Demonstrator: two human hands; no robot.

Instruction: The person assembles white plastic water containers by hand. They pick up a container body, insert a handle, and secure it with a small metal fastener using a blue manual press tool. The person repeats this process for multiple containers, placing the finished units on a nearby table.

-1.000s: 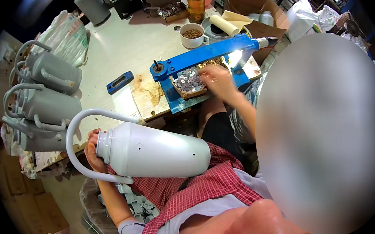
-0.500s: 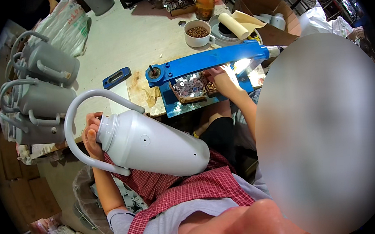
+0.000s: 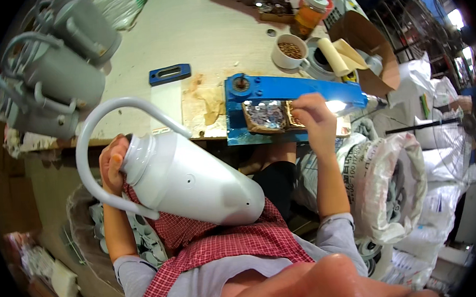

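One white plastic jug (image 3: 194, 187) with a looping handle lay tilted across the person's lap, its open neck pointing left. The left hand (image 3: 112, 165) closed its fingers around that neck; the jug's body ran off to the right of those fingers. The right hand (image 3: 310, 113) reached forward to the one blue metal press (image 3: 294, 89) at the table edge, fingertips pinched together over a tray of small metal discs (image 3: 266, 116); whether a disc sat between them could not be told. Beyond those fingers stood one white cup (image 3: 288, 54) of brown pieces and one orange-lidded jar (image 3: 311, 11). Well left of them lay one small blue bracket (image 3: 169, 74). Beyond the left fingers, three grey jugs (image 3: 51, 79) were stacked on the table (image 3: 196, 30).
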